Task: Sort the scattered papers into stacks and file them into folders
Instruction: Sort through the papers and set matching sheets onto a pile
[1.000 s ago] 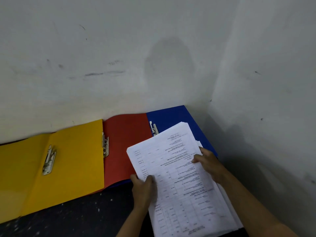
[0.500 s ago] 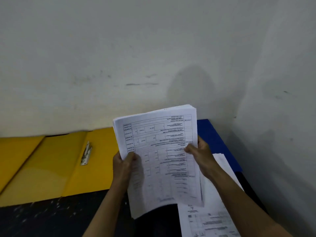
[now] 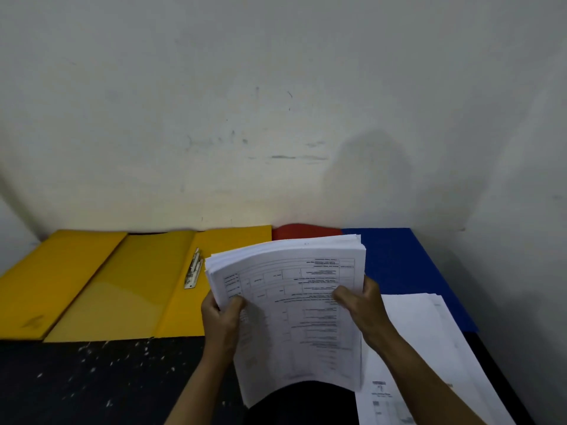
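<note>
Since a second ago the thick bundle of papers (image 3: pixel 294 314) is getting lifted clear off the blue folder (image 3: pixel 408 271) and is now being held up in the air, tilted toward the camera, top edge bowing back. Half a second ago it was already up; now the view is swinging left a bit, so more of the yellow folders are showing.

Left hand (image 3: pixel 222 320) is gripping the bundle's left edge, thumb curled over the front sheet and the other fingers tucked behind, so clamped on the paper. Right hand (image 3: pixel 362 311) is doing the same on the right edge, thumb on the printed face, fingers wrapped round the back.

Second stack of papers (image 3: pixel 429 348) is lying flat on the tabletop (image 3: pixel 92 378) at the right, partly overlapping the near part of the blue folder, and the held bundle is covering its left edge.

Yellow folder (image 3: pixel 147 286) is lying open against the wall (image 3: pixel 276 102), its metal clip (image 3: pixel 192 269) showing near the fold, with another yellow folder (image 3: pixel 52 277) beside it at the left. Red folder (image 3: pixel 303 231) is just peeking out behind the bundle's top edge, between the yellow and blue ones.
</note>
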